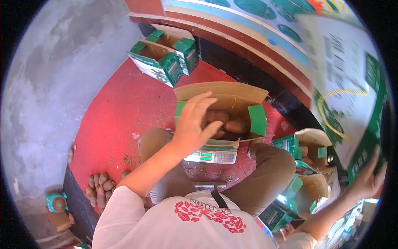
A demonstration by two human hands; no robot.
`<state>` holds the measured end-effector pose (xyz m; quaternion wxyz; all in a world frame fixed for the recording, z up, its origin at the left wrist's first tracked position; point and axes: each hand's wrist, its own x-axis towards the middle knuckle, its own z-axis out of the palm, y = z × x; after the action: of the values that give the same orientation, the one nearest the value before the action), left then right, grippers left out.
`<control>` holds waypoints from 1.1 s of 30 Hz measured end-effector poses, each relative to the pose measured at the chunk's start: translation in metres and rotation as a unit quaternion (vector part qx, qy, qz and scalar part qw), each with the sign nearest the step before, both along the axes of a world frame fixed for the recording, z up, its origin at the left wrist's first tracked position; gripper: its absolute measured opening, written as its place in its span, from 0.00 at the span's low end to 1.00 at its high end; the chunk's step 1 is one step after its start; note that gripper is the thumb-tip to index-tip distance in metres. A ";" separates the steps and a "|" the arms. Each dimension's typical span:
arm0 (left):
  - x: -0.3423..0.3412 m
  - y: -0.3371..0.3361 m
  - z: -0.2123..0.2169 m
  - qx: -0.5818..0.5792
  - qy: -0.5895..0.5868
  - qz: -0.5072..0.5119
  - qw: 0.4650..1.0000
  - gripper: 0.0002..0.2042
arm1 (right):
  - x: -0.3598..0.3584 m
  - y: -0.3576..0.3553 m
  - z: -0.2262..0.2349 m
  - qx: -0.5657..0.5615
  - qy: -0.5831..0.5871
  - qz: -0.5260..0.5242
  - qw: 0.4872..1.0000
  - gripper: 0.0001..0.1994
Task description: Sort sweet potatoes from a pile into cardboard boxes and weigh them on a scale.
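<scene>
My left hand (pixel 191 124) hovers over the left side of an open cardboard box (pixel 258 120), fingers apart and holding nothing. Inside that box lie several brown, dusty sweet potatoes (pixel 237 125), partly hidden by my hand. Under the box is a white digital scale (pixel 213 157) with lit green displays, between my knees. Off to the right, my right hand (pixel 367 180) grips the lower edge of a white and green carton (pixel 344 70) with a yellow rope handle. The carton is raised and slightly blurred; whether it is folded flat, I cannot tell.
Two open green and white boxes (pixel 166 62) stand by the far wall. More open boxes (pixel 309 195) crowd my right side, one with sweet potatoes. A pile of sweet potatoes (pixel 100 189) lies on the red floor at my left, near a teal round device (pixel 57 202).
</scene>
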<state>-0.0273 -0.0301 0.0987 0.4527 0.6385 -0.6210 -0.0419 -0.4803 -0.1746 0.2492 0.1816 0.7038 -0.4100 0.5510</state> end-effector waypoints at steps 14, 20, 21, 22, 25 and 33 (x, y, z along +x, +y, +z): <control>0.095 0.042 0.012 -0.170 0.505 0.104 0.840 0.39 | 0.506 0.080 -0.091 -0.022 0.152 0.556 0.817 0.05; 0.202 0.112 -0.086 -0.214 0.659 0.265 0.670 0.20 | 0.556 0.131 -0.164 0.072 0.246 0.648 0.718 0.09; 0.222 0.126 -0.119 -0.163 0.610 0.294 0.718 0.17 | 0.553 0.134 -0.165 0.075 0.245 0.651 0.714 0.09; 0.228 0.120 -0.129 -0.159 0.615 0.292 0.715 0.17 | 0.539 0.127 -0.163 0.103 0.250 0.653 0.708 0.10; 0.251 0.116 -0.155 -0.100 0.692 0.411 0.585 0.18 | 0.491 0.101 -0.137 0.164 0.309 0.626 0.697 0.13; 0.341 0.154 -0.210 -0.148 0.710 0.340 0.599 0.21 | 0.394 0.033 -0.129 0.227 0.303 0.492 0.784 0.15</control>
<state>0.3134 0.1236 -0.1117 0.8208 0.4965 0.1602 -0.2327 -0.0864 -0.1417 0.1198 -0.1648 0.9615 -0.0455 0.2151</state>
